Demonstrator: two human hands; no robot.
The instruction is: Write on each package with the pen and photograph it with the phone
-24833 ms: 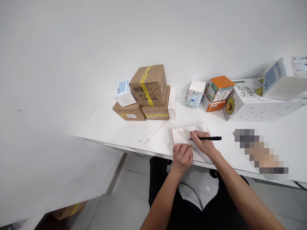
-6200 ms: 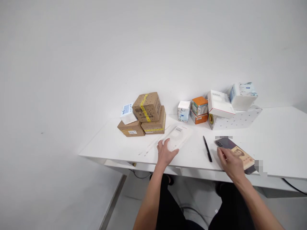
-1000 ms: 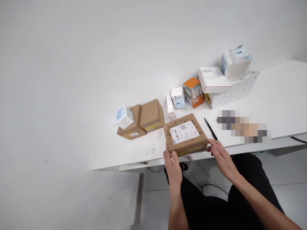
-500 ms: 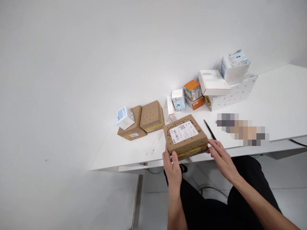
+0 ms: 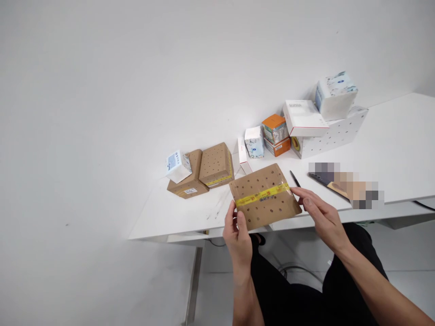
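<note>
Between my two hands is a brown cardboard box [image 5: 261,213] with small dark marks, its face crossed by a strip of yellow printed tape [image 5: 258,197]. My left hand [image 5: 238,233] grips the box's left edge, thumb on the face turned to me and fingers around the side. My right hand [image 5: 319,213] holds the right edge, fingers along the side near the tape's end. The box is tilted over the front edge of the white table [image 5: 190,222]. A black pen [image 5: 294,178] lies just beyond my right hand, partly hidden by it.
Two more brown boxes [image 5: 215,164] stand at the left against the wall, one carrying a tissue pack [image 5: 178,165]. Further right are orange boxes [image 5: 276,129], a flat white box [image 5: 305,117] and a large tissue pack [image 5: 336,96] on a dotted white box [image 5: 333,139]. A blurred-out item [image 5: 340,183] lies right.
The box has been turned in my hands: its face with the white label has gone from view, and the side with the yellow tape now faces me.
</note>
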